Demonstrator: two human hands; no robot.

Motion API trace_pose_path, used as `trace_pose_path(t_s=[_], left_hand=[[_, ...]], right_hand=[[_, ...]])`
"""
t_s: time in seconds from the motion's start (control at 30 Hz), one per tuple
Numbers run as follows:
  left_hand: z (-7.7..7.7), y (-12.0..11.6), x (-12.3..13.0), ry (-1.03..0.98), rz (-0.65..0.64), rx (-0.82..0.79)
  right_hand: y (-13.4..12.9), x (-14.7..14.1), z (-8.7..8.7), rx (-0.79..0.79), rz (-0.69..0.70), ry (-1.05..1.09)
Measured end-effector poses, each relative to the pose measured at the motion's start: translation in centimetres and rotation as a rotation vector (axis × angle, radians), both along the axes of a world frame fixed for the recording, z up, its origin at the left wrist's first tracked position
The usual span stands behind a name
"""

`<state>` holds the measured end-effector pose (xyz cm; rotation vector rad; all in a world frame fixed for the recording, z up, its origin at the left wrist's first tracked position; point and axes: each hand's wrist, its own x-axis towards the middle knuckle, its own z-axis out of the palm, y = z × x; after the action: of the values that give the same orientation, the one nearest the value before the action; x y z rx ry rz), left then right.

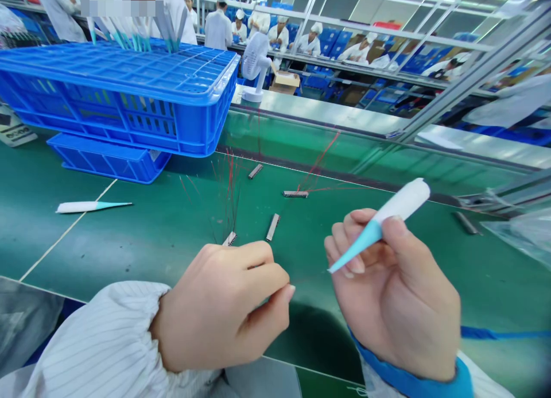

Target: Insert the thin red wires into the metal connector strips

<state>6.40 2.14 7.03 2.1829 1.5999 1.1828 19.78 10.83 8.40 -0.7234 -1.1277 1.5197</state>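
Observation:
My right hand (391, 289), palm turned up, holds a white and light-blue tapered piece (383, 220) between thumb and fingers, its blue tip pointing down and left. To its left, my left hand (232, 300) is closed, with thumb and index fingertip pressed together; anything between them is too small to make out. Just beyond my left hand lies a small metal connector (230, 238) with thin dark and red wires rising from it. Another connector (272, 227) rests nearby on the green surface (181, 243). A similar tapered piece (92, 207) lies at the left.
A large blue basket (142, 114) with several tapered pieces on top stands on a smaller blue bin (112, 159) at the back left. Farther back are a connector with red wires (295, 194), a white fan (255, 62) and a metal frame (469, 70). People in white work beyond.

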Motion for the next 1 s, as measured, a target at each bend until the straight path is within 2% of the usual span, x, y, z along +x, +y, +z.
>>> trace_pose_path(t_s=[0.13, 0.47, 1.0], left_hand=[[0.2, 0.2, 0.0, -0.031, 0.016, -0.018], [0.5, 0.7, -0.3, -0.06, 0.012, 0.029], [1.2, 0.9, 0.2, -0.085, -0.037, -0.024]], right_hand=[[0.3, 0.2, 0.1, -0.037, -0.025, 0.02], [0.3, 0.0, 0.7, 0.004, 0.021, 0.016], [0.0, -0.7, 1.0, 0.044, 0.022, 0.023]])
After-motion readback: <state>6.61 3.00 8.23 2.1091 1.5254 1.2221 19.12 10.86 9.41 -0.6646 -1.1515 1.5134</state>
